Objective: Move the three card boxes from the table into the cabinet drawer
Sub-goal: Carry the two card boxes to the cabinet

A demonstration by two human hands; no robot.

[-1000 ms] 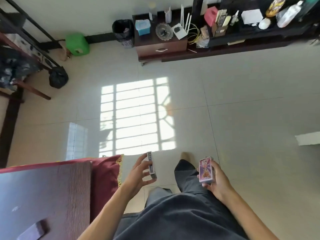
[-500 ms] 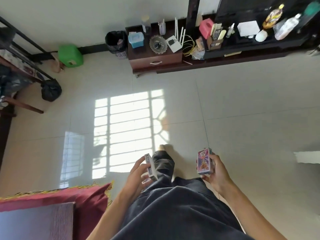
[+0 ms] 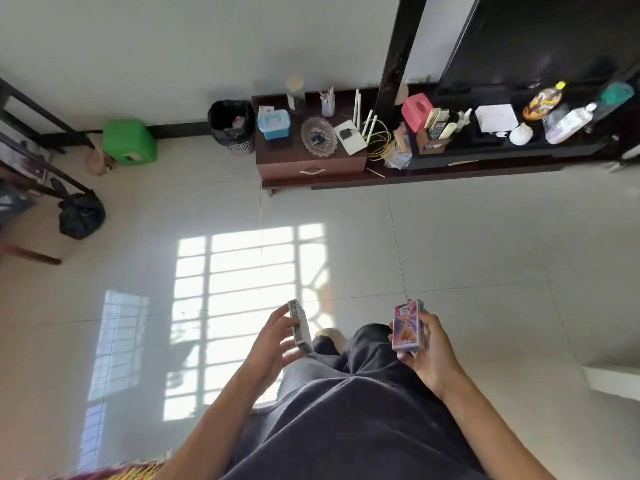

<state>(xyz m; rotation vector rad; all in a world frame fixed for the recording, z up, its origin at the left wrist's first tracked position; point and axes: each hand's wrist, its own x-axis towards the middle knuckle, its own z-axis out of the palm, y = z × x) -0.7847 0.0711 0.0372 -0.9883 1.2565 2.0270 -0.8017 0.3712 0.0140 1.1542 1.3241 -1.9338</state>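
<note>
Between each hand's fingers (image 3: 277,323), a card box (image 3: 300,327).

Two hands show, each holding card boxes: one grey box (image 3: 300,326) edge-on between the left hand's (image 3: 273,344) thumb and fingers, and two stacked boxes (image 3: 408,325) in the right hand's (image 3: 431,351) fingers. One closed drawer (image 3: 311,170) fronts the single cabinet (image 3: 277,157).

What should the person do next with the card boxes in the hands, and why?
Probably walk on toward the cabinet drawer: it looks shut and lies across the floor, while the left hand and right hand each hold card boxes.
</note>
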